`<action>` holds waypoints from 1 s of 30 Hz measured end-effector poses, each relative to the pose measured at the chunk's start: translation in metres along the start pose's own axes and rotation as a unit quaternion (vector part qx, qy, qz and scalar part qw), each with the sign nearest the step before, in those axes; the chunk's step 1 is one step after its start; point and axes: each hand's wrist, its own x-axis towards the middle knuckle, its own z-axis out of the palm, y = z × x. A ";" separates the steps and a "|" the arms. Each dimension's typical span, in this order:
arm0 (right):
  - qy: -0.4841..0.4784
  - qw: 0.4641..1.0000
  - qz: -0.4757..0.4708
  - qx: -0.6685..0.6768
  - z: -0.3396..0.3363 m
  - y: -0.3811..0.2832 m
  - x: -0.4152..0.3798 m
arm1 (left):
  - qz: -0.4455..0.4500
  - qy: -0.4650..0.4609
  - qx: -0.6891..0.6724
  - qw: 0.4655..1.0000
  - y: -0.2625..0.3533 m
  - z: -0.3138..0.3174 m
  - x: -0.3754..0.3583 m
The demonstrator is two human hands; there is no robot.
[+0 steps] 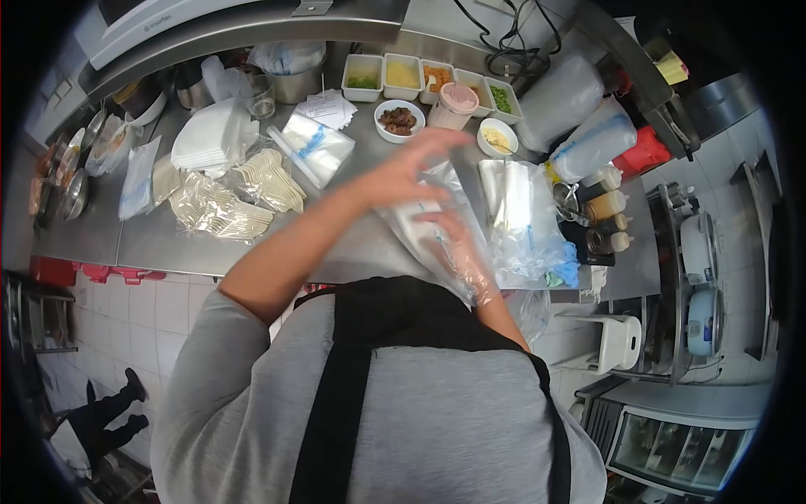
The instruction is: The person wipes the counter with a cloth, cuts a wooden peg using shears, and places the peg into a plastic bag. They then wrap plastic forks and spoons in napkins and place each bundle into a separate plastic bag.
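My left hand (411, 172), smeared by motion, is raised over the counter with its fingers apart and nothing visible in it. Below it is a long clear plastic bag (432, 239) with faint blue print. My right hand (453, 252) appears to be inside this bag, with the film wrinkled around the wrist. Its fingers look stretched out, though blurred. Right of the bag lie packs of clear plastic bags (512, 206). Beyond my hands stand a bowl of brown cooked pieces (398, 121), a pink-lidded tub (456, 105) and a small bowl of pale yellow food (497, 138).
White containers of chopped ingredients (403, 77) line the back. Wrapped wooden cutlery (222, 206), white foam containers (214, 139) and a bag roll (315, 147) lie left. Sauce bottles (606, 206) stand right, near a white stool (617, 343). Another person's legs (109, 416) show lower left.
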 end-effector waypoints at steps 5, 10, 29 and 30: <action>-0.127 0.970 0.008 -0.207 0.011 -0.014 -0.004 | -0.359 -0.137 -0.137 0.913 -0.131 -0.037 -0.047; -0.084 0.979 -0.058 -0.174 0.000 -0.012 -0.022 | -0.374 -0.037 -0.252 0.892 -0.132 -0.036 -0.055; -0.185 0.971 -0.085 -0.122 0.008 0.028 -0.003 | -0.301 -0.034 -0.064 0.951 -0.106 -0.034 -0.067; -0.165 0.952 -0.156 -0.203 0.002 0.034 -0.008 | -0.302 -0.024 -0.073 0.950 -0.117 -0.035 -0.068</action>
